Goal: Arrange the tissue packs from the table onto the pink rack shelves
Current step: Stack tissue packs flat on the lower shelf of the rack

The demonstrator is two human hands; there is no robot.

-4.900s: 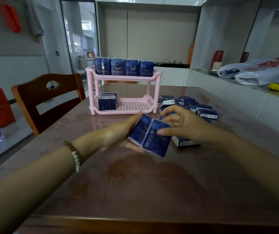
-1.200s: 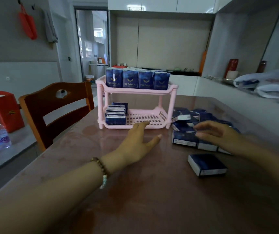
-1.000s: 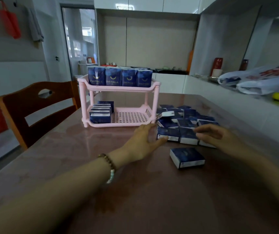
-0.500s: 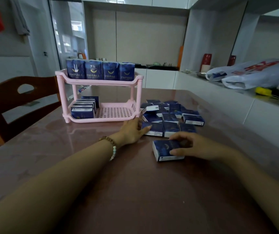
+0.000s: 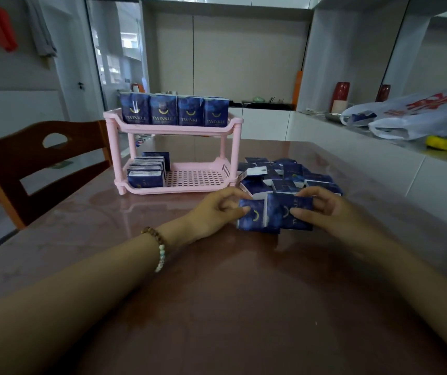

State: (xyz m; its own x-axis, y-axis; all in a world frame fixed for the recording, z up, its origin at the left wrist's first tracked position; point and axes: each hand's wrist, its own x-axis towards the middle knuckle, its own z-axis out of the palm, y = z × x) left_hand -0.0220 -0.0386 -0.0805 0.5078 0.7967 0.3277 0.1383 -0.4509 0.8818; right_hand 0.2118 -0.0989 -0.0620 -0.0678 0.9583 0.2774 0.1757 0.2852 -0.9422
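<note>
Left hand: your left hand [image 5: 215,208] pinches a dark blue tissue pack [image 5: 252,217] by its left edge, thumb on the front face, fingers curled behind it.
Right hand: your right hand [image 5: 322,207] grips a second tissue pack [image 5: 288,213] from the right, thumb on its face, fingers along its top edge.
Held packs: both stand on edge on the brown table [image 5: 217,293], touching side by side, faces toward you, just in front of the loose pile.
Loose pile: more tissue packs [image 5: 284,177] lie jumbled on the table just right of the rack, directly behind your hands.
Pink rack: the pink rack [image 5: 234,147] stands at the far side of the table, left of the pile.
Top shelf: four upright packs [image 5: 175,110] in a row, faces forward.
Bottom shelf: a stack of packs [image 5: 146,173] fills the left end; the right part shows bare grid.
Wrist: a beaded bracelet [image 5: 158,246] sits on your left wrist.
Surroundings: a wooden chair [image 5: 41,163] stands left of the table.
</note>
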